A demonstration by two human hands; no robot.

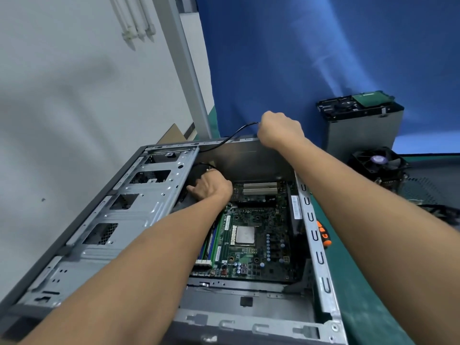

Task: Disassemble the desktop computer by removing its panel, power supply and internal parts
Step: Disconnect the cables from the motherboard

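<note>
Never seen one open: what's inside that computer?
A green circuit board with a silver chip, and a black cable the right hand pinches. The left hand hides what it touches.

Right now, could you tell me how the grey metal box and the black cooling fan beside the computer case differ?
The grey metal box stands tall; the black cooling fan sits low in front of it. The box carries a black drive with a green board on top; the fan carries nothing. Both sit outside the computer case.
</note>
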